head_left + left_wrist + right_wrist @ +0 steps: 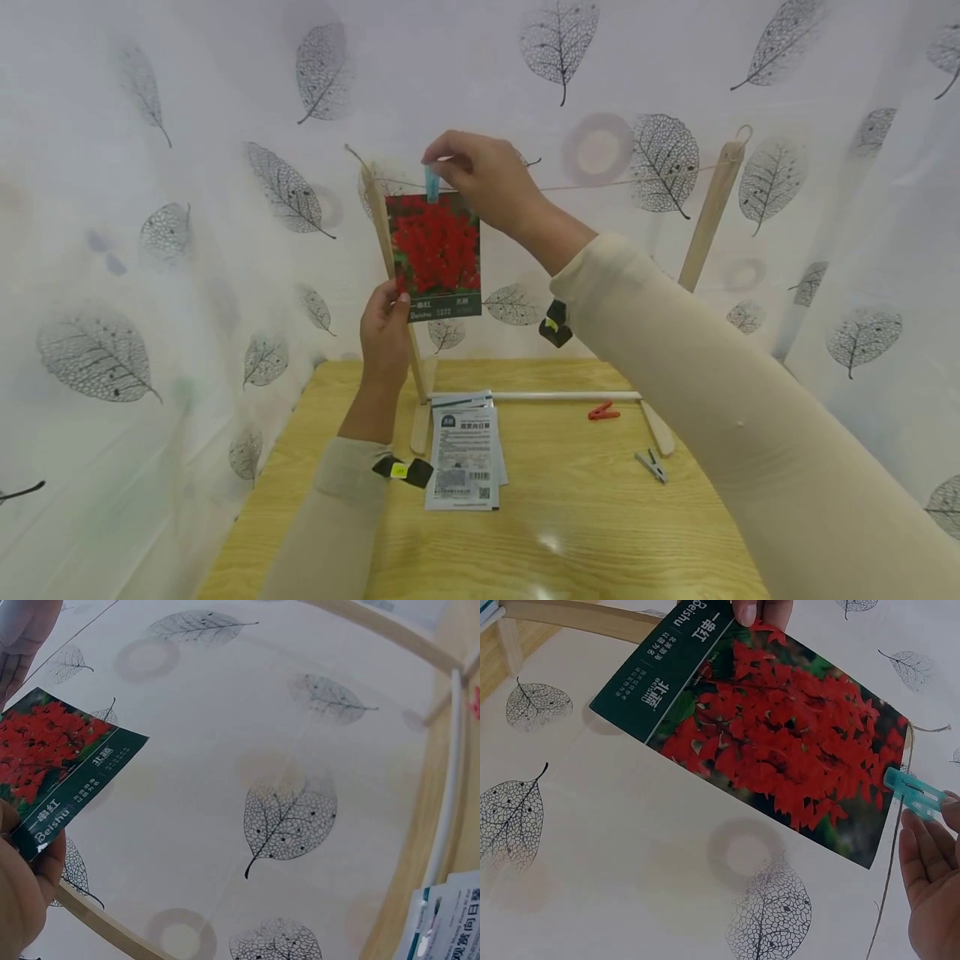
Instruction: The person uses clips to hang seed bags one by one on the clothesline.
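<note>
A seed packet with a red flower picture hangs upright at the left end of the string. My left hand pinches its lower left corner between thumb and fingers. At the top edge, my right hand pinches a light blue clothespin. In the right wrist view the clothespin bites the packet's top edge right at the string. The left wrist view shows the packet's dark green lower band with white lettering.
The string runs between two wooden posts, joined low down by a white rod. On the wooden table lie several seed packets in a pile, a red clothespin and a grey clothespin. Leaf-printed curtain hangs behind.
</note>
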### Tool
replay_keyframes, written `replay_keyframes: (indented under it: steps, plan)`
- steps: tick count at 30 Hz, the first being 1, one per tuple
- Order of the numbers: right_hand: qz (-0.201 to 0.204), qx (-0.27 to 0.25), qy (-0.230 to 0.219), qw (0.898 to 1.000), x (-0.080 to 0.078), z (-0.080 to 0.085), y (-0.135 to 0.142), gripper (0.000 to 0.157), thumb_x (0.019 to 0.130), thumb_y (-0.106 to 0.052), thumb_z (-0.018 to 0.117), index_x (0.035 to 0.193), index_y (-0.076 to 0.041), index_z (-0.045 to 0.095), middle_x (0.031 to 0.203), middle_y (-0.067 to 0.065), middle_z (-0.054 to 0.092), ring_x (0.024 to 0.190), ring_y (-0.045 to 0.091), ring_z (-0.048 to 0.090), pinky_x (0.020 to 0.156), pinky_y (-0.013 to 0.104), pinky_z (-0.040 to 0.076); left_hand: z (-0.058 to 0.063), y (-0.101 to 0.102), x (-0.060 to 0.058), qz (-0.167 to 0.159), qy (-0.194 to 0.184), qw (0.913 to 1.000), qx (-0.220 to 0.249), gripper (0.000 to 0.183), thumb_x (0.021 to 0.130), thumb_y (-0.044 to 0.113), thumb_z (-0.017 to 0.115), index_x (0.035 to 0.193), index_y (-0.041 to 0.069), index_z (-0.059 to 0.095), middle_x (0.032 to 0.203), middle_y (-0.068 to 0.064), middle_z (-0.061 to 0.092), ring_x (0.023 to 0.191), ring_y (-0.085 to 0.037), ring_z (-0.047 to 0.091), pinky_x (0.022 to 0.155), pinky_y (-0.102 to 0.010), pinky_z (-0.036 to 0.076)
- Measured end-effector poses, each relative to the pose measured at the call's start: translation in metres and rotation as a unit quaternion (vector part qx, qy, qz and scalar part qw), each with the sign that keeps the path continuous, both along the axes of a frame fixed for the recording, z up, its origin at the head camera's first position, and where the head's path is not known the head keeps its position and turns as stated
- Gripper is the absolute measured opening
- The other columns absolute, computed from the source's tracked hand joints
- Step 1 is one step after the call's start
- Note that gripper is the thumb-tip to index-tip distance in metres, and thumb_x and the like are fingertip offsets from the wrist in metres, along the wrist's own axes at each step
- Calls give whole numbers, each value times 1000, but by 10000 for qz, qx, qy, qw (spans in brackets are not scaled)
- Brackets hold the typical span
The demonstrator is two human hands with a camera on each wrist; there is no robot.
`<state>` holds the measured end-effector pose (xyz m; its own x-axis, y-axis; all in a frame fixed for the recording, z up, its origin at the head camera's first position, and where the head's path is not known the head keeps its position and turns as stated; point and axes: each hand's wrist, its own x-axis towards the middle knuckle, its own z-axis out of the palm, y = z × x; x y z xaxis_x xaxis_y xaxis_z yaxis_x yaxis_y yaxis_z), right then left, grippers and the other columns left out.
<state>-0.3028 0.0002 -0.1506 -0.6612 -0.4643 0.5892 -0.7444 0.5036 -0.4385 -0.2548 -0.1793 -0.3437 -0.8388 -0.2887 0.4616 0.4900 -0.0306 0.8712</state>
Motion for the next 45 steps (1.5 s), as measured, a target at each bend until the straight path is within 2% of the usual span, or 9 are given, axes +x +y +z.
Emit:
replay_keyframes:
  steps: [8, 14, 23, 27, 32, 38, 45]
  plan:
    - [-102, 61, 5, 9999, -1, -1, -1, 24, 105, -21, 56, 123, -20, 71, 124, -4, 72, 109, 9, 68, 99, 24, 52, -1, -1, 0, 1, -20, 10000, 31, 26, 104, 5, 49, 126, -5, 58, 113, -2, 60, 107, -12, 60, 95, -22, 48]
    - [-129, 94, -20, 9999, -2, -2, -1, 24, 104, -22, 57, 123, -20, 71, 124, -4, 72, 106, 10, 68, 98, 24, 52, -2, -1, 0, -73, 98, 9998, 136, 26, 103, 4, 49, 126, -6, 58, 113, -3, 60, 108, -12, 61, 96, -22, 48]
    - [-166, 240, -169, 9994, 1, -1, -1, 29, 105, -22, 55, 131, -22, 68, 133, -6, 68, 106, 10, 67, 98, 25, 52, -5, 0, 1, 93, -43, 9999, -71, 28, 103, 4, 48, 128, -5, 57, 122, -12, 61, 113, -14, 60, 103, -28, 47]
    - [-92, 172, -265, 9995, 2, -2, -1, 32, 105, -17, 55, 134, -19, 66, 136, -4, 67, 105, 11, 69, 92, 26, 53, -7, -1, 2, 152, -111, 9997, -145, 28, 104, 5, 48, 129, -5, 57, 126, -16, 61, 117, -16, 59, 107, -32, 46]
    - [-18, 161, -359, 9992, 2, -4, 1, 34, 105, -16, 54, 137, -18, 64, 139, -2, 65, 105, 13, 70, 84, 28, 51, -11, -1, 1, 121, -133, 9998, -126, 29, 104, 5, 47, 130, -4, 56, 123, -12, 61, 117, -15, 59, 109, -33, 45]
    - [66, 184, -117, 9997, 4, -6, 2, 35, 104, -15, 55, 138, -13, 63, 136, 5, 66, 111, 16, 69, 97, 29, 53, -15, -1, 0, 122, -22, 9999, -105, 30, 102, 2, 50, 130, -5, 55, 117, -11, 62, 110, -14, 59, 100, -25, 49]
    - [132, 184, -142, 9996, 5, -9, 4, 36, 103, -16, 58, 139, -12, 61, 139, 5, 63, 118, 16, 65, 101, 27, 53, -16, -1, 1, 439, -61, 9979, -477, 31, 101, 8, 56, 132, 2, 56, 115, -12, 64, 101, -14, 60, 88, -21, 50]
